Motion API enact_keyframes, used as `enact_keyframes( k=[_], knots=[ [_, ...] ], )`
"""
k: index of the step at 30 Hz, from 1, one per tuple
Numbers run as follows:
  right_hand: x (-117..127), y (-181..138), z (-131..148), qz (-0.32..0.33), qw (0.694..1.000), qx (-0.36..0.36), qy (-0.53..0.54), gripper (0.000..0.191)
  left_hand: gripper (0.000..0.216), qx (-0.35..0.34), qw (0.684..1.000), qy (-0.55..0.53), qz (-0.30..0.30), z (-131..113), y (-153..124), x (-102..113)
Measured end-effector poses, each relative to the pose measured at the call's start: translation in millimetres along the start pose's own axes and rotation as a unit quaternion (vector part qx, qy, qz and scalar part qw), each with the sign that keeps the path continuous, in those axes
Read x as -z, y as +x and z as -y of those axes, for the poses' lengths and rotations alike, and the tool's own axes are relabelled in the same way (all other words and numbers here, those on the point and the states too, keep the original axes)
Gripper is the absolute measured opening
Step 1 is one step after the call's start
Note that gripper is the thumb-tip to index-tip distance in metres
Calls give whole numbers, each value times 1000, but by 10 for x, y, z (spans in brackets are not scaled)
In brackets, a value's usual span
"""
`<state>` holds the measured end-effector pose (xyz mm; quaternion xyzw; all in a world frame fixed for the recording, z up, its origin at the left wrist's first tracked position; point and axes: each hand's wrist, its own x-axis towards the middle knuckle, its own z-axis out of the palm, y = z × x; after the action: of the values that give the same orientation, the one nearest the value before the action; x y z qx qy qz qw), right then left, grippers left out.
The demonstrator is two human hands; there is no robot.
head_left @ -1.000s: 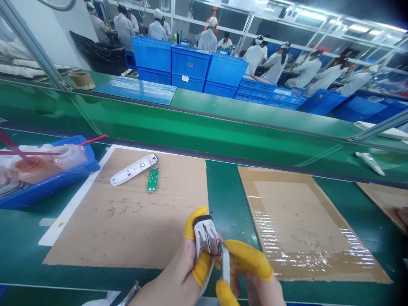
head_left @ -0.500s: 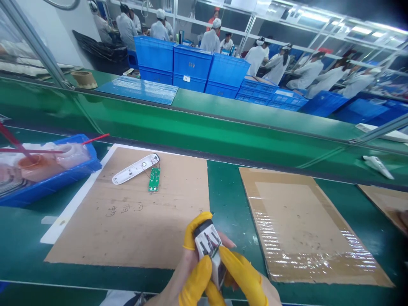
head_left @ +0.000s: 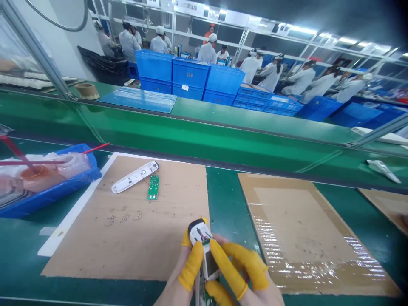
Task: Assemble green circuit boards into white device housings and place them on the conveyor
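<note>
Near the front edge, my left hand (head_left: 190,264), in yellow finger cots, is closed around a white plastic housing (head_left: 196,230) with a black end and thin wires inside. My right hand (head_left: 237,267), also in yellow finger cots, grips a small circuit board with a grey screen (head_left: 211,264) that lies against the housing. Fingers hide much of the lower part of both. Farther back lie a long white shell (head_left: 134,177) and a green circuit board (head_left: 153,187) joined to it by thin wires.
A cardboard sheet (head_left: 95,250) with handwriting covers the bench at left; a taped cardboard sheet (head_left: 287,221) lies right. The blue bin (head_left: 73,182) holds wrapped parts. Past the green ledge (head_left: 204,131) stand blue crates (head_left: 189,76), with people in white coats beyond.
The screen board now lies flatter over the housing, its grey screen facing up. Both hands have turned the housing slightly. The whole view has shifted a little as the head moved.
</note>
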<state>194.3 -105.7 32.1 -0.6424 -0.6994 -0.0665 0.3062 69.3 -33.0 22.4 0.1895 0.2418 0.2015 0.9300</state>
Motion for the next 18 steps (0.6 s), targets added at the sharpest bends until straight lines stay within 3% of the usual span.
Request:
enact_keyframes(
  k=[5, 10, 18],
  knots=[
    [45, 87, -113, -52, 993, 100, -27, 52, 66, -5, 998, -60, -9, 84, 121, -33],
    [81, 131, -164, -47, 990, 129, -17, 25, 62, -5, 999, -45, -9, -17, 122, -132],
    [102, 70, -245, -64, 992, 102, -39, 50, 63, 15, 1000, -10, 9, -125, 178, -299]
  ],
)
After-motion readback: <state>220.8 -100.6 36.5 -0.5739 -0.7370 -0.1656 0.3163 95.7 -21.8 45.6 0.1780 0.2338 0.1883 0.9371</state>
